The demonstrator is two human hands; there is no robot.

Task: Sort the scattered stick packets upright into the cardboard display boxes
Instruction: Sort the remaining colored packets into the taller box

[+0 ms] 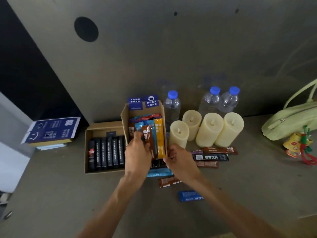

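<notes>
**A:** Entry: step in hand?

**B:** Filing. The left hand (pixel 137 152) pinches a brown stick packet (pixel 147 138), upright and partly down in the tall display box (pixel 125 115), beside an orange packet (pixel 160 138).

**A:** The other?

**B:** The right hand (pixel 178 158) has its fingers curled at that box's near corner. Grip or touch, cannot tell.

**A:** Outstanding?

**B:** Loose packets (pixel 211 157) lie flat on the desk (pixel 68 194), right of the box. The low box (pixel 89 134) holds black sticks. Next, probably: seat the brown one, release, fetch another, stand it on end.

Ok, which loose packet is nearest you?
The dark blue packet, lying alone at the front of the table. The other loose packets are brown, black or light blue and all lie farther back.
</notes>
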